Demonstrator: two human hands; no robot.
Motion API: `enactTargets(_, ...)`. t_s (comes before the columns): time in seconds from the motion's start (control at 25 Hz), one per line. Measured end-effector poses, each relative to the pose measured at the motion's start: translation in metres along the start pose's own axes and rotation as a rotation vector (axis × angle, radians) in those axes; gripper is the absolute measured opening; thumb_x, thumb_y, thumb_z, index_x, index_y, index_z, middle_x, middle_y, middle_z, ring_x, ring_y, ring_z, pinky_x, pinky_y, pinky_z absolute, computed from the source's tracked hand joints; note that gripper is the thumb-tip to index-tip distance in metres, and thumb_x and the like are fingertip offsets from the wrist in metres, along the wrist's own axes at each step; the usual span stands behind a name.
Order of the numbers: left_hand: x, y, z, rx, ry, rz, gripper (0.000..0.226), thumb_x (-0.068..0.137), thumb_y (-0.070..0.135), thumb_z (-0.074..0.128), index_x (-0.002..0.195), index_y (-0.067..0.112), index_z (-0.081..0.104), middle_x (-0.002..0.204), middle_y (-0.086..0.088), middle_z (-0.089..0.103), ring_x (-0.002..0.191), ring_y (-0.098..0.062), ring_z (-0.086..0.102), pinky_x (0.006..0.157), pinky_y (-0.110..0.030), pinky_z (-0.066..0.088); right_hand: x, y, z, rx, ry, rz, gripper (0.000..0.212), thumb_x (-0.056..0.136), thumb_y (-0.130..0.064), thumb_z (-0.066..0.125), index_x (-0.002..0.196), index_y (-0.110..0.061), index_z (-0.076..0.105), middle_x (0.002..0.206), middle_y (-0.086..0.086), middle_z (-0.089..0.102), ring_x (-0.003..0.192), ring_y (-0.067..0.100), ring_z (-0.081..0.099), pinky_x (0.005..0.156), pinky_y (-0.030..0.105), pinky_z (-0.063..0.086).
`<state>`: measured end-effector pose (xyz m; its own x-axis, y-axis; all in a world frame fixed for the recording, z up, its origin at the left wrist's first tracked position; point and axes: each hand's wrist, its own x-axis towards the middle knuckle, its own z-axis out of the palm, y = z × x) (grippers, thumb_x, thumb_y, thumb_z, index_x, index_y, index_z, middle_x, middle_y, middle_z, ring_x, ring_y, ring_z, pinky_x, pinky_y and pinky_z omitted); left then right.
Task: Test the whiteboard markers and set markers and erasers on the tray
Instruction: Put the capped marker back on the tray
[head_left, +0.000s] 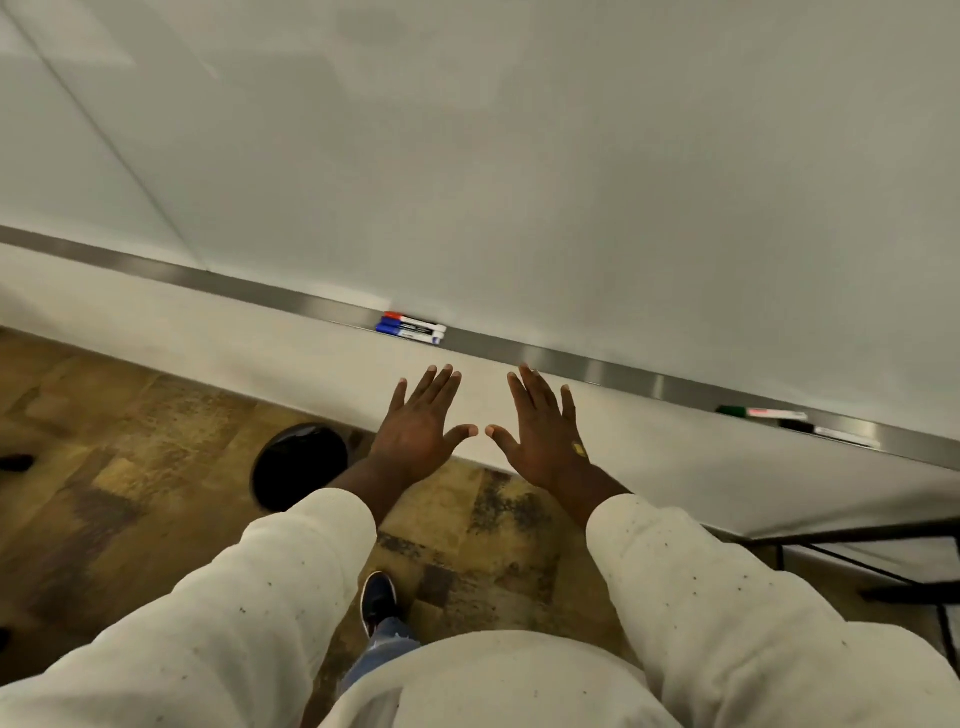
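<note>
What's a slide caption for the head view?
Left hand and right hand open, empty, below the tray; red and blue markers lie on it, green marker and black marker farther right.

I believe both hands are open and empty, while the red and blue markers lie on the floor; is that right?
Not quite, the place is wrong: the head view shows the red and blue markers lying on the metal tray. The left hand and right hand are indeed open and empty.
</note>
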<state>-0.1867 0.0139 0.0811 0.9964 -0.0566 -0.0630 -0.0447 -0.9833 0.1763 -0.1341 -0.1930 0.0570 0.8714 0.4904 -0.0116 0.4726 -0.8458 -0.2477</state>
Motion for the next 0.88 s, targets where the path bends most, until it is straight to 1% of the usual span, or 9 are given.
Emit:
enactTargets(0.16,0.007,0.069,0.004,-0.009,0.023,0.062,0.083,0.092,0.07,0.021,0.156,0.02,0.003,0.163,0.002,0.001,0.149,-0.014,-0.007,0.121,-0.046,-0.002,-0.046,0.055,-0.024,-0.014,0.044,0.071,0.081,0.094,-0.068,0.027,0.156,-0.021,0.004,0.165,0.001,-0.003,0.151,0.02,-0.001,0.12,0.053,0.0)
enactTargets(0.32,0.02,0.121,0.01,0.006,0.036,0.167,0.084,0.091,0.071,0.021,0.156,0.019,0.006,0.163,0.001,0.005,0.15,-0.015,-0.004,0.121,-0.047,0.001,-0.08,0.1,-0.036,0.012,0.055,0.169,0.08,0.095,-0.067,0.027,0.156,-0.022,0.004,0.165,0.001,-0.002,0.151,0.021,-0.001,0.12,0.051,-0.003)
enactTargets(0.52,0.052,0.172,0.02,0.007,0.006,0.258,0.083,0.092,0.072,0.021,0.156,0.02,0.008,0.163,0.001,0.006,0.15,-0.015,-0.003,0.121,-0.047,0.003,-0.108,0.154,-0.044,0.061,0.086,0.301,0.077,0.095,-0.068,0.021,0.156,-0.023,0.004,0.165,0.0,-0.001,0.151,0.02,-0.001,0.12,0.052,-0.002)
enactTargets(0.68,0.085,0.215,0.034,-0.033,-0.023,0.341,0.08,0.093,0.069,0.025,0.155,0.02,0.012,0.163,0.0,0.009,0.15,-0.015,0.001,0.121,-0.045,0.004,-0.119,0.201,-0.05,0.076,0.077,0.414,0.075,0.095,-0.067,0.014,0.156,-0.025,0.001,0.165,-0.001,-0.004,0.151,0.019,-0.005,0.12,0.051,-0.004)
enactTargets(0.84,0.129,0.263,0.057,-0.034,-0.086,0.406,0.077,0.094,0.067,0.029,0.154,0.02,0.016,0.162,0.0,0.015,0.15,-0.016,0.007,0.121,-0.046,0.009,-0.128,0.251,-0.049,0.114,0.099,0.511,0.068,0.099,-0.059,0.018,0.156,-0.024,0.009,0.164,0.0,0.006,0.151,0.018,0.002,0.12,0.05,-0.003)
enactTargets(0.88,0.138,0.274,0.062,-0.041,-0.09,0.423,0.075,0.095,0.065,0.031,0.154,0.02,0.02,0.161,-0.001,0.02,0.149,-0.017,0.012,0.121,-0.046,0.011,-0.129,0.262,-0.049,0.117,0.105,0.53,0.066,0.1,-0.058,0.018,0.156,-0.023,0.012,0.164,0.0,0.009,0.151,0.018,0.004,0.12,0.05,-0.002)
